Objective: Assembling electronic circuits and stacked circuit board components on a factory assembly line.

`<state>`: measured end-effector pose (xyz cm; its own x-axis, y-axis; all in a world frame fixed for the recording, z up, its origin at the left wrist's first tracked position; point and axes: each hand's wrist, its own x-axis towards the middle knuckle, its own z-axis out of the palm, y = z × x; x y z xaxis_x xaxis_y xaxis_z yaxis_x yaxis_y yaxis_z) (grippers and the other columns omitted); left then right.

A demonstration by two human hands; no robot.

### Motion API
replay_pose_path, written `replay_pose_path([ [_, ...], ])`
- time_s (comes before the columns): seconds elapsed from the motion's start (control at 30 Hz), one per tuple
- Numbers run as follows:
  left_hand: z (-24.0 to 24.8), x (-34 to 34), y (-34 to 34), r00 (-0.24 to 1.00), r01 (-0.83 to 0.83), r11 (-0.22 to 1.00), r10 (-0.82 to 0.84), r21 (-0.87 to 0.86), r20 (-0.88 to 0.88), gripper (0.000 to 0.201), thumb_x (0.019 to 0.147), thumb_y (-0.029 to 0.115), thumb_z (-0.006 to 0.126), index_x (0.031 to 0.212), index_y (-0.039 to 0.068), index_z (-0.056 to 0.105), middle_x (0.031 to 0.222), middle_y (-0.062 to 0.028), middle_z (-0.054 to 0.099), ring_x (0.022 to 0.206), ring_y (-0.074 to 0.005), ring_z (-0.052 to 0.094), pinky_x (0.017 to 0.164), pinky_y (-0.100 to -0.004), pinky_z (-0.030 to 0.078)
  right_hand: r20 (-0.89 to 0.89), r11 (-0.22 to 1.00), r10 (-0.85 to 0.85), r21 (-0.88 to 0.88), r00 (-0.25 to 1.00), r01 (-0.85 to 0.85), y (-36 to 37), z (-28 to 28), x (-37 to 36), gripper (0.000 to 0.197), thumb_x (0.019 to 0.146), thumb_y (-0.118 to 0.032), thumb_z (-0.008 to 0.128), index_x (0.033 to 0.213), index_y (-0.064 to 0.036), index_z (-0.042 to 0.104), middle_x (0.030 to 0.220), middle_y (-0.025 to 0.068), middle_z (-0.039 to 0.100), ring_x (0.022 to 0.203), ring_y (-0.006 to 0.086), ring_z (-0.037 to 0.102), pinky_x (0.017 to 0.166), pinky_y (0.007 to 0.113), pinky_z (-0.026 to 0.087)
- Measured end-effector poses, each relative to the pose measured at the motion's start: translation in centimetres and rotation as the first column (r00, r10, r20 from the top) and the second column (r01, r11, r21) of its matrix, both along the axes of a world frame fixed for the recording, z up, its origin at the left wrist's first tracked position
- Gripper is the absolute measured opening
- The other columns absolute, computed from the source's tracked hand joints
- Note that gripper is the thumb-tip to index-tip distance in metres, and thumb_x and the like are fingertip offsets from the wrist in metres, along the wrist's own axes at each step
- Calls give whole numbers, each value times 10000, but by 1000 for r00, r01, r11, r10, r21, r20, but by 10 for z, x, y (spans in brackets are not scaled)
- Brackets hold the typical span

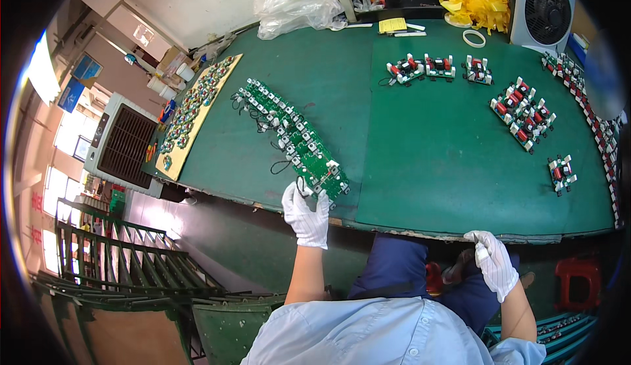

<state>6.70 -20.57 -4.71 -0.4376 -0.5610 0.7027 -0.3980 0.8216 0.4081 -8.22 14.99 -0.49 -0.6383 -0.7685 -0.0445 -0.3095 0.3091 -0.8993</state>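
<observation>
A long row of green circuit boards [305,145] lies slantwise on the green table, with white connectors along it and black wire loops on its left side. My left hand [306,219], in a white striped glove, is at the row's near end, fingers and thumb closed on the edge of the nearest circuit board beside a black wire. My right hand [494,263], gloved alike, hangs by the table's front edge with its fingers curled together. Whatever those fingers may hold is hidden.
Boards with red and white parts [522,114] stand in groups on the right, with a long row [595,122] at the far right. A pale plank [205,105] bears several small boards. Tape roll [474,38], yellow strips [470,0], plastic bags [296,7] and a fan [547,11] line the back.
</observation>
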Motion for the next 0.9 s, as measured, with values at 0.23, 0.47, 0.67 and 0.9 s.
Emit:
replay_pose_path([
  [0.23, -13, -8, -14, 966, -250, 960, 256, -124, 28, 392, 788, 325, 605, 949, -27, 543, 1187, -212, 408, 1130, -330, 385, 947, -437, 296, 5, 999, 15, 33, 1000, -15, -8, -4, -2, 254, 837, -85, 405, 1049, -12, 523, 963, 163, 571, 868, 313, 568, 772, 332, 439],
  [0.47, -24, -11, -16, 965, -228, 963, 244, 146, -97, 429, 782, 358, 596, 930, -37, 521, 1191, -211, 409, 1152, -338, 352, 946, -441, 294, 7, 1000, -20, 9, 1000, 20, -16, 3, -5, 249, 846, -95, 406, 1050, -16, 526, 910, 146, 571, 720, 262, 559, 684, 312, 443],
  [0.67, -12, -20, -7, 980, -153, 969, 174, 196, -98, 647, 793, 389, 579, 1182, -90, 385, 1258, -267, 342, 1165, -372, 347, 988, -423, 269, -184, 988, -141, -85, 973, 127, -3, 11, -22, 246, 853, -105, 412, 1049, -10, 524, 828, 131, 572, 635, 244, 541, 629, 303, 443],
  [0.9, 1, -4, 1, 987, -110, 993, 104, 44, 126, 853, 706, 320, 660, 1303, -88, 208, 1326, -334, 194, 1230, -432, 258, 1005, -438, 259, -541, 947, -300, -67, 786, 315, -3, -5, -34, 205, 796, -78, 471, 986, -25, 526, 829, 161, 595, 742, 347, 577, 642, 378, 465],
])
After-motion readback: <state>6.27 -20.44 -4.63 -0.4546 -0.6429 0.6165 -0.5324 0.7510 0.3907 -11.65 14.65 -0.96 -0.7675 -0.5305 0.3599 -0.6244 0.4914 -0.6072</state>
